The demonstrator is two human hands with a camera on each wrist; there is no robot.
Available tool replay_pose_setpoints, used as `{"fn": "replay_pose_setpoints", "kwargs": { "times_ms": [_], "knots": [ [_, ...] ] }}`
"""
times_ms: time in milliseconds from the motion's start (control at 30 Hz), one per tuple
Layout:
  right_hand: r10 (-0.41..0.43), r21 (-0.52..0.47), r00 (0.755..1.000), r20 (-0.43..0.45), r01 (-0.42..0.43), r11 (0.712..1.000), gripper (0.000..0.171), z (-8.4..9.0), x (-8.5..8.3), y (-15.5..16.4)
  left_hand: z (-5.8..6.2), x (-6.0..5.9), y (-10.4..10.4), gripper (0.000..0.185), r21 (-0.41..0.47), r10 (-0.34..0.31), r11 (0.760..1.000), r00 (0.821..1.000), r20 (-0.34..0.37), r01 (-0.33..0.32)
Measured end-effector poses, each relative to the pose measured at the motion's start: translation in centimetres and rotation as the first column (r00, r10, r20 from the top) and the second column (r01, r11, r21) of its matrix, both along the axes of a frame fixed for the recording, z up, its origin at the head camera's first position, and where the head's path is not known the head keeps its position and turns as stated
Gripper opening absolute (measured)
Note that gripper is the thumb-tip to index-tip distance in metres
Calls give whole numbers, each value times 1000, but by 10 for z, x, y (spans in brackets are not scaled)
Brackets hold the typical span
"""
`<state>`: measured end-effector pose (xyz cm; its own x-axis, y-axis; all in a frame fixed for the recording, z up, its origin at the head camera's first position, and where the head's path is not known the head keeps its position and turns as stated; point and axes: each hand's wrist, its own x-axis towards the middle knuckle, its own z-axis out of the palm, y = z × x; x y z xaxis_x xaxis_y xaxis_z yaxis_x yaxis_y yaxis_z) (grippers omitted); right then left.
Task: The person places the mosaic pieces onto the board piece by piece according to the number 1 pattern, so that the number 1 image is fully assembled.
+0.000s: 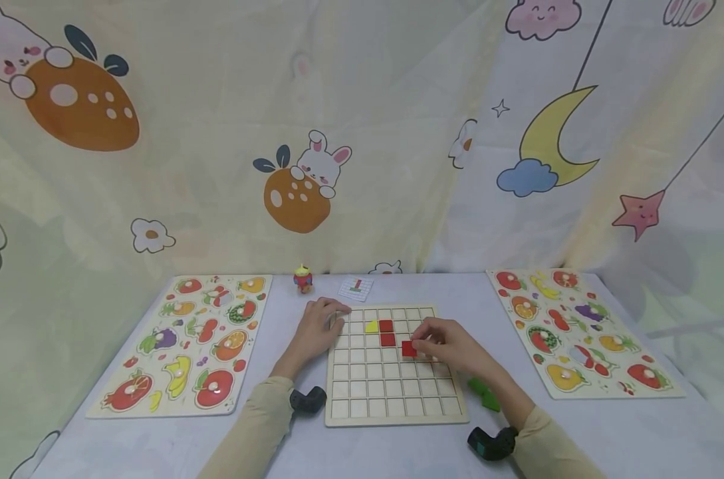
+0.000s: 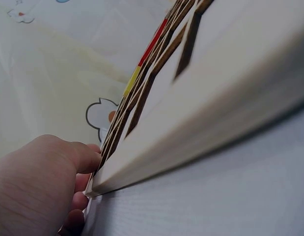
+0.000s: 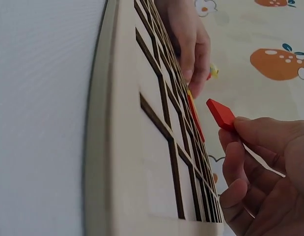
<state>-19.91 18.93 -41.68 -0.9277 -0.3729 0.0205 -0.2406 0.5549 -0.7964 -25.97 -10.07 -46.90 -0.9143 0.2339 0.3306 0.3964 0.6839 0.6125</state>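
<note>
A wooden grid board (image 1: 397, 420) lies flat on the table between both hands. At its far left corner the left hand (image 1: 321, 332) holds the edge, thumb on the near side and fingers round the corner. Between thumb and fingertips the right hand (image 1: 451, 344) pinches a red square tile (image 3: 221, 115), above the board's right half. Two red tiles (image 1: 387, 332) sit one behind the other in the grid. Beside the farther one is a yellow tile (image 1: 371, 326) with a slanted side. Green pieces (image 1: 489, 400) lie off the board's right side, partly hidden by the right forearm.
Fruit puzzle boards flank the grid, one left (image 1: 206, 346) and one right (image 1: 583, 332). Behind it stand a small toy figure (image 1: 303, 279) and a card (image 1: 356, 288) with a grid pattern. A printed curtain (image 1: 218, 133) hangs behind the table.
</note>
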Motion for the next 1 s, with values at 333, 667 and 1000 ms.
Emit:
{"fn": "replay_pose_setpoints", "kwargs": {
  "times_ms": [333,667,1000],
  "knots": [
    [12,7,1000,-15,-12,1000,6,-2,-4,-12,1,2,1,20,9,2,1000,1000,9,-2],
    [-11,35,1000,0,11,999,4,-2,-4,-25,4,2,2,21,6,0,1000,1000,23,0],
    [-1,74,998,-55,6,997,4,-4,-3,-30,4,3,0,20,11,0,1000,1000,27,0]
  ]
}}
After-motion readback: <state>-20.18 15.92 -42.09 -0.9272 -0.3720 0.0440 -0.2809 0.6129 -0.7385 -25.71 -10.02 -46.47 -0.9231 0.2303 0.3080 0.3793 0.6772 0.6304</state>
